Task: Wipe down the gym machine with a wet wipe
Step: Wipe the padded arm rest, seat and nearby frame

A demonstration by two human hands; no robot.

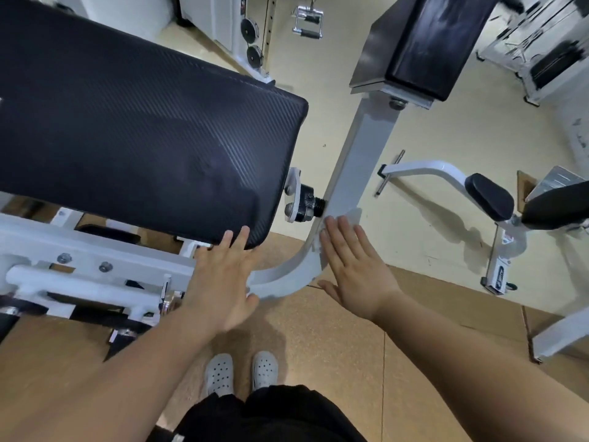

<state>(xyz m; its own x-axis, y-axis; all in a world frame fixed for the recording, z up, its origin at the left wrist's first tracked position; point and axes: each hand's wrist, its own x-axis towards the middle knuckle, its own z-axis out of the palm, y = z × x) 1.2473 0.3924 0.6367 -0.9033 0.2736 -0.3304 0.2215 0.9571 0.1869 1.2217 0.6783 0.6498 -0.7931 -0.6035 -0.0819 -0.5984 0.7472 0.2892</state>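
Note:
The gym machine has a large black textured pad [143, 122] at the left and a white steel arm [363, 145] that curves down at the centre, topped by a smaller black pad [427, 43]. My right hand [353, 269] lies flat on the bend of the white arm, pressing a white wet wipe [349, 216] against it; the wipe's edge peeks out past my fingertips. My left hand [220, 282] rests with fingers spread on the near right corner of the large pad and holds nothing.
The white frame with bolts [83, 263] sits low at the left. A black pivot knob [306, 202] joins pad and arm. Another white machine with black pads [490, 196] stands at the right, and a cable handle [307, 19] hangs at the top. My feet in grey clogs [242, 371] stand on the brown floor.

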